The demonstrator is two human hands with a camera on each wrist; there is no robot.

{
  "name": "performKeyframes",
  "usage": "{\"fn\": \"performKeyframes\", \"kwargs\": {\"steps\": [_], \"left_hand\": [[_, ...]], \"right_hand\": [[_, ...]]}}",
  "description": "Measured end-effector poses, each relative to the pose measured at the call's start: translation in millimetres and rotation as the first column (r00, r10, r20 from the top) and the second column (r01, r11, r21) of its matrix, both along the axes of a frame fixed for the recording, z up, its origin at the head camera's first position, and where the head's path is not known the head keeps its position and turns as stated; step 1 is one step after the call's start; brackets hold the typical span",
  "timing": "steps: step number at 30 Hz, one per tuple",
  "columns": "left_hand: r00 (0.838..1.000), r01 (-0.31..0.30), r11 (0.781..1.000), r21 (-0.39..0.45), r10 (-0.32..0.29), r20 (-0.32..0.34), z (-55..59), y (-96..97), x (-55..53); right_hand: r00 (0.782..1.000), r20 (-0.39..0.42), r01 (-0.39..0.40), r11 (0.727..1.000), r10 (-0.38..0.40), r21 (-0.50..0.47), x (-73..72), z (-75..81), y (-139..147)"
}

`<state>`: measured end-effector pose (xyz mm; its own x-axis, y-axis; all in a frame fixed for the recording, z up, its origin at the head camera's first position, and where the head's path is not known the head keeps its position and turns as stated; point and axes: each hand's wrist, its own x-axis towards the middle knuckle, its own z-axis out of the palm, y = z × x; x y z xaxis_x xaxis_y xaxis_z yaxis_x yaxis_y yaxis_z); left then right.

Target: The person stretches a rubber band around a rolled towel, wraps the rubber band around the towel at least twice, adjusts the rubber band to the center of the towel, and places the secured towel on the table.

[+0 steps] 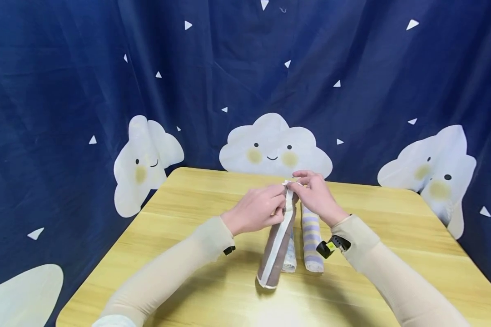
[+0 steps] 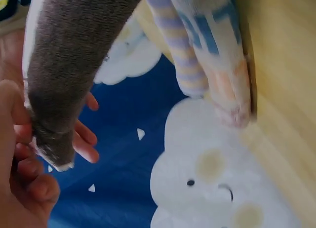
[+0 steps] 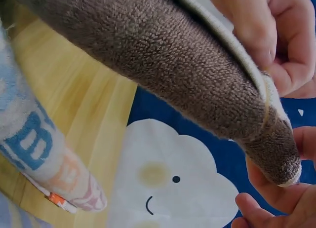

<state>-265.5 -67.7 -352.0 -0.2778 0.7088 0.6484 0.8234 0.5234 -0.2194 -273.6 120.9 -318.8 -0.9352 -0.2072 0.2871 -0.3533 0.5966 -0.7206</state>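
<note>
Contact is made by both hands at the far end of the brown roll (image 1: 279, 243), whose long axis is pointed away from the person and slanted slightly rightward. Its near end is brought back toward the person, left of the striped roll (image 1: 312, 236), and seems to be raised over the table (image 1: 204, 186). Along its upper side a white strip (image 1: 275, 247) is shown.

The tip (image 3: 289, 171) is held by the right hand (image 1: 315, 195), with thumb and fingers closed in on it. Just nearer the person, from the left side, the left hand (image 1: 258, 209) is set with its fingers tightly curled; a thin yellow band (image 3: 267, 107), crossing the roll near the tip, appears to be pinched there. The right hand is thus nearer the tip. The lettered roll (image 3: 47, 144) is partly hidden behind the brown one in the head view.
</note>
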Motion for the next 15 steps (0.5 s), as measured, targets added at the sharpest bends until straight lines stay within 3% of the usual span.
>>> {"fn": "performKeyframes", "kwargs": {"steps": [2, 5, 8, 13, 15], "left_hand": [[0.997, 0.021, 1.000, -0.015, -0.019, 0.078, -0.8, 1.0, 4.6], [0.991, 0.038, 0.999, -0.032, -0.033, 0.128, -4.1, 1.5, 11.7], [0.994, 0.041, 0.997, -0.072, -0.033, 0.107, -10.4, 0.3, 18.0], [0.997, 0.054, 0.980, -0.191, -0.042, 0.066, -20.8, -8.4, 22.2], [0.996, 0.034, 0.986, -0.161, -0.020, 0.091, -21.8, -12.2, 19.6]], "right_hand": [[1.000, 0.002, -0.003, 1.000, 0.003, -0.003, -1.2, -0.6, 0.7], [1.000, -0.017, 0.005, 1.000, -0.005, -0.019, -3.7, 0.5, 2.5], [0.999, -0.040, 0.009, 1.000, -0.009, -0.016, -6.8, 1.2, 5.6], [1.000, -0.012, -0.012, 1.000, 0.012, -0.014, -9.8, 0.5, 9.0], [1.000, -0.007, -0.013, 0.998, 0.013, -0.059, -10.8, -0.2, 10.0]]}}
